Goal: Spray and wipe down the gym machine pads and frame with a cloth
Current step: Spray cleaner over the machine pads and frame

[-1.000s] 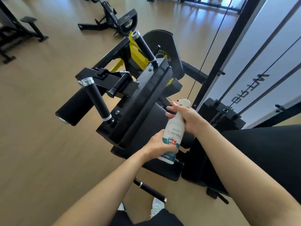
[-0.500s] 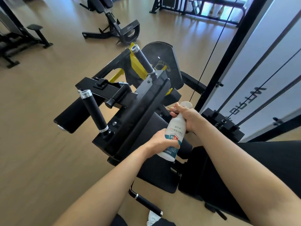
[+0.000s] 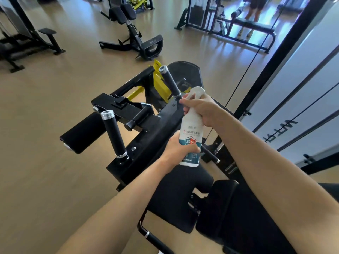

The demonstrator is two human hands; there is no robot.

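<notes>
I hold a white spray bottle (image 3: pixel 191 131) with a blue and red label upright over the black gym machine (image 3: pixel 146 129). My left hand (image 3: pixel 178 150) grips the bottle's lower body. My right hand (image 3: pixel 200 107) is curled round its neck just under the spray head. Two black handles with silver caps (image 3: pixel 111 132) (image 3: pixel 169 81) stick up from the machine's frame. A black roller pad (image 3: pixel 82 135) juts out to the left, and black seat pads (image 3: pixel 183 195) lie below my arms. No cloth is in view.
Wooden floor stretches to the left. Other black benches (image 3: pixel 132 28) (image 3: pixel 23 39) stand at the back, and a person's legs (image 3: pixel 251 17) show behind a rack far right. The machine's upright post and cables (image 3: pixel 286 57) rise on the right. A low handle bar (image 3: pixel 154 237) lies near my feet.
My view has tilted up, so more of the room shows. Both hands still hold the bottle, which now sits higher over the machine's frame near the far handle.
</notes>
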